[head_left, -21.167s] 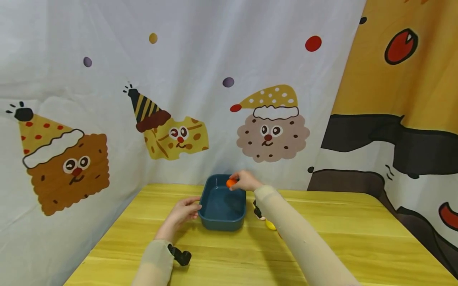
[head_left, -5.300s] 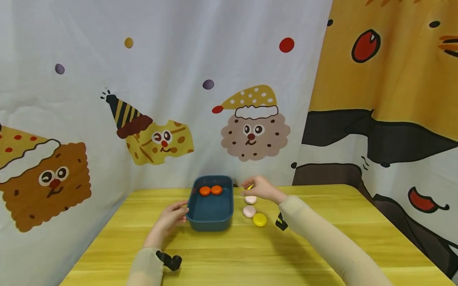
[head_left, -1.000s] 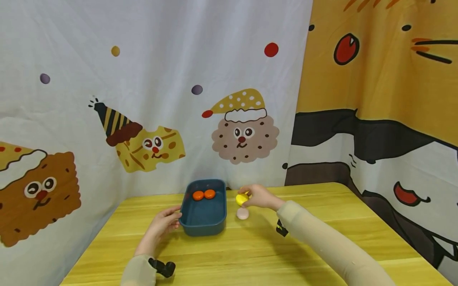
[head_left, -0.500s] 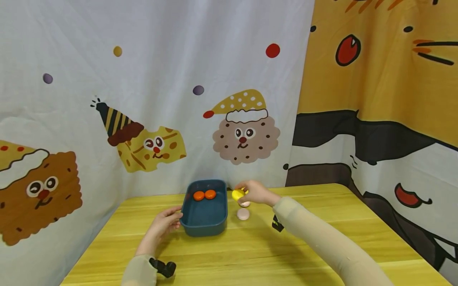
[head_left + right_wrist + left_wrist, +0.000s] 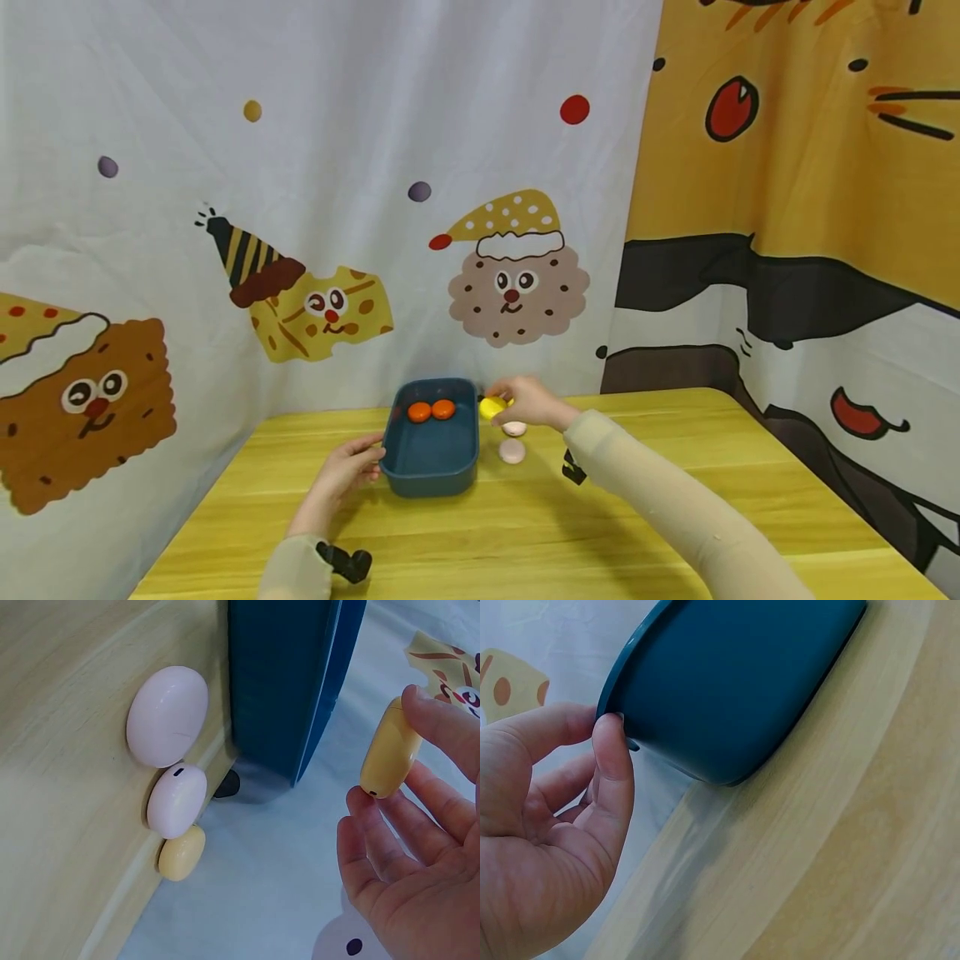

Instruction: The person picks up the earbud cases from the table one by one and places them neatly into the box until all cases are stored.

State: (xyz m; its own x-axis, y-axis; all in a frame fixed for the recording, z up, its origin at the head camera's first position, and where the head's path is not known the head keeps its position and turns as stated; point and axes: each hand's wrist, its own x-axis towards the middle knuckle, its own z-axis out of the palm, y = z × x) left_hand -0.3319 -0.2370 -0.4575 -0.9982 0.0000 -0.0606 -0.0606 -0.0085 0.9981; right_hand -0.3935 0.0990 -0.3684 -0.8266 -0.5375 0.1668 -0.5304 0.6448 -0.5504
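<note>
My left hand [image 5: 341,475] pinches the left rim of a deep dark-blue rectangular box [image 5: 431,485] between thumb and fingers, as the left wrist view shows. Two orange rounded cases [image 5: 431,411] lie side by side inside it at the far end. Just right of the box, my right hand [image 5: 528,403] holds a smooth yellow rounded case [image 5: 390,754] by thumb and fingertips, raised above the table. That case has a seam and a small dark slot. Below the right hand sit two pale pink cases [image 5: 168,716], with another yellow case [image 5: 182,853] behind them, hidden in the head view.
A small black object [image 5: 227,784] lies near the box's far right corner. The wood-grain table [image 5: 450,550] ends at a printed curtain [image 5: 360,208] close behind the box. Black wrist cameras sit on both sleeves.
Both orange cases have gone into the box, one from my right hand. The front yellow case was picked up and has moved left toward the box. The left hand keeps its place.
</note>
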